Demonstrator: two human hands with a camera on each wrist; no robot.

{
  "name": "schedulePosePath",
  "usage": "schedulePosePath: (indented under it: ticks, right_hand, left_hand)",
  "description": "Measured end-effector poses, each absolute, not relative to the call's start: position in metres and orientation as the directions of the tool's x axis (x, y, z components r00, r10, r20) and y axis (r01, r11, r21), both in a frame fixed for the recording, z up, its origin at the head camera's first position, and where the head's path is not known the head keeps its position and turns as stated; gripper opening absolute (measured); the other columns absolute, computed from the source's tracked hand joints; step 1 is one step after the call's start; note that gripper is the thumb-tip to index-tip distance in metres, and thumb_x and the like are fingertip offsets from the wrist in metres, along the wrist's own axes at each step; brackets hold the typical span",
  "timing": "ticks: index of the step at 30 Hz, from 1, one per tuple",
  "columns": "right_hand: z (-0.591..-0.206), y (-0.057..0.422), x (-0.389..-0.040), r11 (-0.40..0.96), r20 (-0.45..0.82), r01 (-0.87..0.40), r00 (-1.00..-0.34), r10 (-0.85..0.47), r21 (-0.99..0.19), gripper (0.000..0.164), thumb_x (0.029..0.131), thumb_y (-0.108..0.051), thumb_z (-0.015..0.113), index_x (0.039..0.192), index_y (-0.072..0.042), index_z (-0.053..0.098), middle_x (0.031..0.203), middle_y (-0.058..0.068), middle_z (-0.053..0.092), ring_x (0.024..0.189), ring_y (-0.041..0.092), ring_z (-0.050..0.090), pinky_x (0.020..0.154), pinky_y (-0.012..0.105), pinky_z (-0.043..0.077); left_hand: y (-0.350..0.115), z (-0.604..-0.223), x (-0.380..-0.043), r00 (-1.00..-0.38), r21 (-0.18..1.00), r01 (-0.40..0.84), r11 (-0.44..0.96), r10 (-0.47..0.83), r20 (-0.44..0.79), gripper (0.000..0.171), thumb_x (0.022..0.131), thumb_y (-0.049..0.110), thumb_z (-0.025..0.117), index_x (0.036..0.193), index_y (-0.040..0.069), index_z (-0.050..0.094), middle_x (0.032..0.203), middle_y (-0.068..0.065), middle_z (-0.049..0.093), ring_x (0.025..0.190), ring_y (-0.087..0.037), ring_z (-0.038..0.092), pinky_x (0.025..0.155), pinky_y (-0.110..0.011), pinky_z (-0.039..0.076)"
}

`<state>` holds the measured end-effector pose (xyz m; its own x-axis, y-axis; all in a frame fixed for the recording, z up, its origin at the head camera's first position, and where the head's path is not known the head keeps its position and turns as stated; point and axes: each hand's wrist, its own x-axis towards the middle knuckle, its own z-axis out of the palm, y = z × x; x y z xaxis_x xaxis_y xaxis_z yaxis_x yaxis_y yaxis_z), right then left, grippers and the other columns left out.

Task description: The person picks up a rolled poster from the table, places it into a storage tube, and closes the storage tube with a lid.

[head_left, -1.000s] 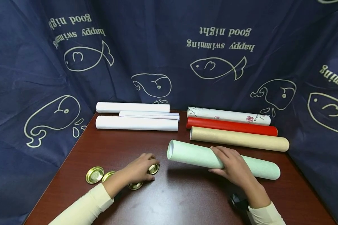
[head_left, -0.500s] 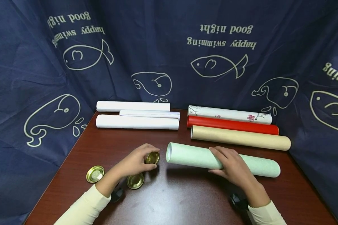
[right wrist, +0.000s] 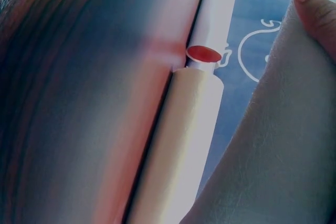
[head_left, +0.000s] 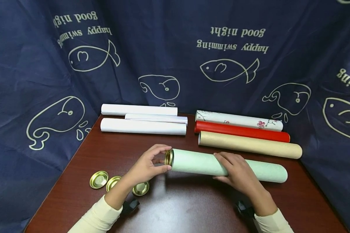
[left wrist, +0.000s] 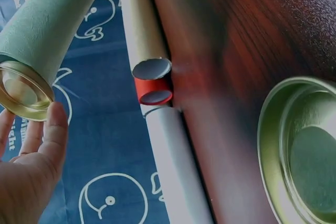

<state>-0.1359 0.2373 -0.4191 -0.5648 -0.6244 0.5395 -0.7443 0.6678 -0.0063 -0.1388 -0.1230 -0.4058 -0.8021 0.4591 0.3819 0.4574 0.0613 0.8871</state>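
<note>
My right hand (head_left: 236,171) grips a pale green tube (head_left: 196,161) around its middle, fingers over the top and thumb below. The tube lies crosswise, tilted slightly down to the right. At its left end my left hand (head_left: 145,165) pinches a gold metal cap (head_left: 169,157) between thumb and fingers. The cap (left wrist: 26,92) sits right at the tube's mouth in the left wrist view, its recessed face outward. In the right wrist view the right thumb (right wrist: 317,14) lies along the green tube, which fills the right side.
More gold caps (head_left: 99,180) lie on the table (head_left: 163,213) by my left forearm. Behind are white paper rolls (head_left: 143,126) at left. A beige tube (head_left: 249,144), a red tube (head_left: 242,131) and a floral tube (head_left: 239,120) lie at right. A blue curtain (head_left: 175,58) stands behind.
My left hand has lifted a gold cap from the table, turned it on edge and brought it to the green tube's left end. The right hand keeps its grip; the tube has shifted slightly left.
</note>
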Motion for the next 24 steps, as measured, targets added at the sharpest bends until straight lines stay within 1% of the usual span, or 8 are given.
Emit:
schedulePosePath:
  ticks: [6,9,13,16,18,21,22,24]
  right_hand:
    - [-0.417,0.24,-0.138,0.662,0.538,-0.749,-0.551,-0.638,0.018,0.071,0.088,-0.061,0.064,0.132,-0.006,0.058,0.12,0.012,0.062,0.104,0.032,0.061,0.083,0.052,0.048]
    - [-0.416,0.241,-0.139,0.661,0.54,-0.75,-0.543,-0.643,0.033,0.072,0.082,-0.055,0.074,0.132,-0.006,0.058,0.12,0.013,0.062,0.104,0.033,0.061,0.084,0.052,0.047]
    - [-0.416,0.24,-0.14,0.651,0.565,-0.758,-0.517,-0.643,0.047,0.078,0.068,-0.043,0.084,0.131,-0.005,0.059,0.117,0.013,0.062,0.102,0.033,0.061,0.081,0.052,0.047]
    - [-0.416,0.238,-0.138,0.633,0.581,-0.773,-0.493,-0.648,0.051,0.073,0.077,-0.049,0.082,0.13,-0.005,0.06,0.115,0.013,0.063,0.099,0.032,0.062,0.079,0.052,0.048]
    - [-0.416,0.237,-0.137,0.625,0.583,-0.779,-0.487,-0.65,0.047,0.069,0.086,-0.057,0.07,0.129,-0.004,0.06,0.114,0.014,0.063,0.098,0.032,0.063,0.08,0.053,0.048]
    - [-0.417,0.234,-0.136,0.627,0.578,-0.778,-0.492,-0.651,0.044,0.07,0.093,-0.064,0.051,0.129,-0.004,0.06,0.114,0.014,0.063,0.099,0.032,0.062,0.082,0.052,0.047]
    - [-0.417,0.234,-0.136,0.63,0.573,-0.775,-0.497,-0.652,0.044,0.071,0.093,-0.064,0.049,0.129,-0.004,0.06,0.114,0.014,0.062,0.101,0.032,0.062,0.083,0.052,0.047]
    - [-0.418,0.234,-0.137,0.634,0.562,-0.772,-0.504,-0.656,0.047,0.069,0.09,-0.061,0.061,0.13,-0.004,0.06,0.115,0.014,0.062,0.102,0.033,0.061,0.083,0.052,0.047]
  left_hand:
    - [-0.118,-0.404,-0.139,-0.803,0.9,0.433,0.04,0.471,0.365,0.058,0.08,-0.002,0.081,0.133,0.002,0.057,0.132,-0.01,0.052,0.116,-0.029,0.055,0.09,-0.038,0.054]
    - [-0.116,-0.403,-0.139,-0.807,0.907,0.42,0.035,0.471,0.356,0.057,0.08,-0.002,0.081,0.133,0.002,0.058,0.133,-0.01,0.051,0.117,-0.028,0.055,0.091,-0.039,0.054]
    - [-0.113,-0.403,-0.137,-0.822,0.921,0.39,-0.002,0.45,0.349,0.057,0.078,-0.005,0.08,0.131,-0.001,0.059,0.134,-0.012,0.051,0.12,-0.029,0.054,0.092,-0.039,0.053]
    - [-0.113,-0.402,-0.132,-0.831,0.926,0.376,-0.014,0.437,0.344,0.058,0.077,-0.006,0.082,0.13,-0.003,0.06,0.134,-0.013,0.051,0.122,-0.029,0.053,0.091,-0.036,0.053]
    - [-0.113,-0.402,-0.129,-0.835,0.926,0.378,-0.005,0.43,0.343,0.059,0.076,-0.004,0.083,0.13,-0.003,0.06,0.133,-0.013,0.052,0.123,-0.03,0.053,0.09,-0.035,0.053]
    - [-0.113,-0.401,-0.126,-0.84,0.925,0.38,0.01,0.422,0.341,0.06,0.075,-0.001,0.084,0.13,-0.003,0.061,0.133,-0.011,0.053,0.124,-0.029,0.053,0.089,-0.034,0.054]
    - [-0.114,-0.402,-0.126,-0.841,0.924,0.383,0.017,0.42,0.341,0.06,0.074,-0.001,0.085,0.129,-0.002,0.062,0.133,-0.011,0.053,0.124,-0.029,0.053,0.089,-0.034,0.054]
    - [-0.114,-0.403,-0.128,-0.838,0.92,0.39,0.033,0.428,0.339,0.059,0.074,-0.001,0.085,0.129,-0.002,0.061,0.132,-0.011,0.053,0.123,-0.03,0.053,0.088,-0.034,0.054]
